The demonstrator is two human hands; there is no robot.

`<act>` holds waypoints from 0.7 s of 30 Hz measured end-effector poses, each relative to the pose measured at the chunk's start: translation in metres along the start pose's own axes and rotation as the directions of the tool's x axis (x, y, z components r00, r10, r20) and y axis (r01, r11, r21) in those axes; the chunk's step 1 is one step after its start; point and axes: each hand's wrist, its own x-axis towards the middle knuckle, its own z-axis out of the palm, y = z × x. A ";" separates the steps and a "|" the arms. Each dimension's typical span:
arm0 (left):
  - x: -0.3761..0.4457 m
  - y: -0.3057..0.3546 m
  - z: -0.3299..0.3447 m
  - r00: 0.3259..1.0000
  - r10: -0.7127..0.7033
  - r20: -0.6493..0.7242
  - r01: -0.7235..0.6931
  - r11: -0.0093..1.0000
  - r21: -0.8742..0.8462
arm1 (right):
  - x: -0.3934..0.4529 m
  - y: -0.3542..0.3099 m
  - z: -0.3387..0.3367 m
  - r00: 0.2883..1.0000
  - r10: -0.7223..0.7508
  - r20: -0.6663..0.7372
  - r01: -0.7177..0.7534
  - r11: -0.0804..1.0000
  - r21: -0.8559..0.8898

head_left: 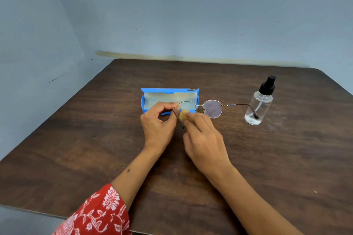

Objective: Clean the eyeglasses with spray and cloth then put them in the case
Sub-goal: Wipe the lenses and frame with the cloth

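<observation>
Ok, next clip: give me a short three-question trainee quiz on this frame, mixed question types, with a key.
1. True or false: the blue case lies shut on the table.
2. Which hand holds the yellow cloth against the eyeglasses? A) left hand B) right hand C) neither
3. Fill in: the spray bottle stands upright to the ___ of the case, from the person's view.

Key
1. False; it is open, its pale lining showing.
2. B; the left hand pinches the frame near its temple arm.
3. Right; no hand touches it.
</observation>
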 end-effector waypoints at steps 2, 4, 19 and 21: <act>0.000 0.000 0.001 1.000 -0.004 -0.006 0.004 1.000 -0.001 | 0.001 0.005 -0.001 0.998 0.046 -0.040 -0.047 0.998 -0.034; -0.001 -0.001 0.001 1.000 -0.004 -0.001 0.004 1.000 0.003 | 0.000 0.004 -0.001 0.999 0.028 -0.023 -0.029 0.999 -0.035; 0.000 -0.001 0.000 1.000 -0.005 0.007 0.005 1.000 0.018 | 0.002 0.001 0.002 0.999 -0.047 -0.013 0.046 0.999 -0.026; 0.000 0.000 0.001 1.000 -0.006 0.006 0.006 1.000 0.013 | 0.004 0.007 0.001 0.998 0.000 -0.056 -0.004 0.997 -0.071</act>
